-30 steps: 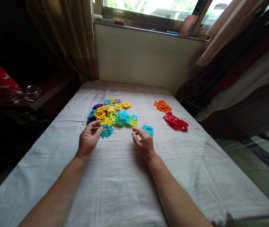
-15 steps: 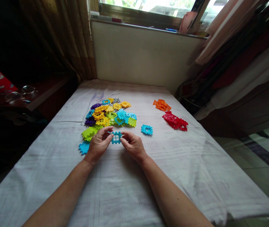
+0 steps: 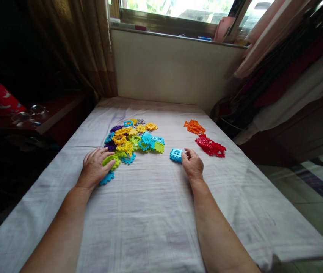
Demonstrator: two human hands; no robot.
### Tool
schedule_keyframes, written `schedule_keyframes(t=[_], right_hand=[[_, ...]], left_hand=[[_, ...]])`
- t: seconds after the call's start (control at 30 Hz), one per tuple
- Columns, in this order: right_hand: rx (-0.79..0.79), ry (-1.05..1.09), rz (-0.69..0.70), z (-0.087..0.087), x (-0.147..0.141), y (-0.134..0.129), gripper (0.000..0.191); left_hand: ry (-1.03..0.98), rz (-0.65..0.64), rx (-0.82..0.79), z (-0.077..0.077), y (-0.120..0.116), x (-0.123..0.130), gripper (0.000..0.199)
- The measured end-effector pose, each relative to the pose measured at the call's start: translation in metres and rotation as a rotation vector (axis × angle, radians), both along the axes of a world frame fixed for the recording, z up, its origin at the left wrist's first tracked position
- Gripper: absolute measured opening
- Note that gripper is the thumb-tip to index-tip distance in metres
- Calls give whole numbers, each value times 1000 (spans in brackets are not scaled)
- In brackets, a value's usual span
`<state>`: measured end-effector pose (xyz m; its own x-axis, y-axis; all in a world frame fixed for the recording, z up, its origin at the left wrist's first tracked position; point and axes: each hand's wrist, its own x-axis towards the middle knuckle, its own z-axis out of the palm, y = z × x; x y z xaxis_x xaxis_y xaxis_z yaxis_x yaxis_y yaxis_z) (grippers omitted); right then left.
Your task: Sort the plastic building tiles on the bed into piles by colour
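My right hand (image 3: 192,163) has its thumb and fingers at the right edge of a light-blue window-patterned interlocking tile (image 3: 175,154), which lies over another blue one. To the left, my left hand (image 3: 94,167) rests with fingers apart over a lime-green tile (image 3: 114,162) at the near side of a mixed pile. A blue tile (image 3: 107,178) pokes out below that hand. The pile has yellow tiles (image 3: 123,138), purple tiles (image 3: 110,146) and more blue tiles (image 3: 147,141).
Orange tiles (image 3: 195,127) and red tiles (image 3: 210,146) lie in two separate heaps on the right. A pale cloth (image 3: 144,223) covers the surface. Eyeglasses (image 3: 30,115) sit on a side table at left. Clothes hang at right.
My hands have moved apart. The right one brought the blue window tile rightward onto the single blue tile, while the left one let go and went left to the pile's green tiles.
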<state>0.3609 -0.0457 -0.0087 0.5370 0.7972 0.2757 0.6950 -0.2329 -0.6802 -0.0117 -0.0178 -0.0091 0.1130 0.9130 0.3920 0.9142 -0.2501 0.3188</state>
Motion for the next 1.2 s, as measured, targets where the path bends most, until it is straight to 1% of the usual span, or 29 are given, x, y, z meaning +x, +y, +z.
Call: schedule_keyframes(t=[0.1, 0.17, 0.23, 0.3, 0.33, 0.4, 0.43, 0.47, 0.53, 0.63, 0.7, 0.77, 0.83, 0.93, 1.0, 1.1, 1.17, 1.2], right_hand=[[61, -34, -5, -4, 1, 1, 43], [95, -46, 7, -6, 0, 1, 42], [125, -66, 32, -8, -1, 1, 38], [152, -86, 56, -8, -3, 1, 34], [163, -92, 65, -9, -4, 0, 32], [174, -90, 74, -9, -6, 0, 29], [174, -86, 77, -9, -6, 0, 28], [173, -83, 83, -9, -7, 0, 28], [174, -86, 99, -9, -8, 1, 26], [197, -110, 126, -10, -11, 3, 26], [213, -136, 146, -12, -13, 3, 26], [221, -163, 172, -13, -15, 4, 26], [223, -177, 196, -13, -15, 4, 26], [215, -174, 190, -14, -14, 4, 26], [200, -183, 173, -15, -13, 4, 26], [160, -240, 163, -16, -14, 4, 28], [95, -293, 167, -17, -17, 3, 37], [50, -317, 175, -18, -18, 2, 42]], left_hand=[[-12, 47, 13, -1, 1, -4, 30], [-15, 102, 37, 2, 0, -7, 29], [-15, 139, 56, 11, -2, -8, 29], [-13, 139, 31, 25, -6, -6, 27], [-7, 135, -23, 32, -9, -5, 28], [40, 142, -219, 44, -16, -3, 37], [83, 149, -328, 48, -19, -2, 42], [127, 148, -394, 49, -23, -2, 44], [183, 121, -409, 45, -27, -4, 42], [198, 64, -324, 29, -28, -9, 40], [206, 38, -297, 20, -26, -13, 39], [202, 22, -292, 16, -25, -15, 37], [180, 25, -308, 18, -23, -16, 36], [118, 40, -385, 29, -24, -16, 39], [33, 15, -450, 37, -25, -14, 43], [-146, -113, -537, 45, -26, -7, 46], [-253, -211, -570, 47, -27, 1, 48], [-295, -239, -572, 46, -27, 6, 49]])
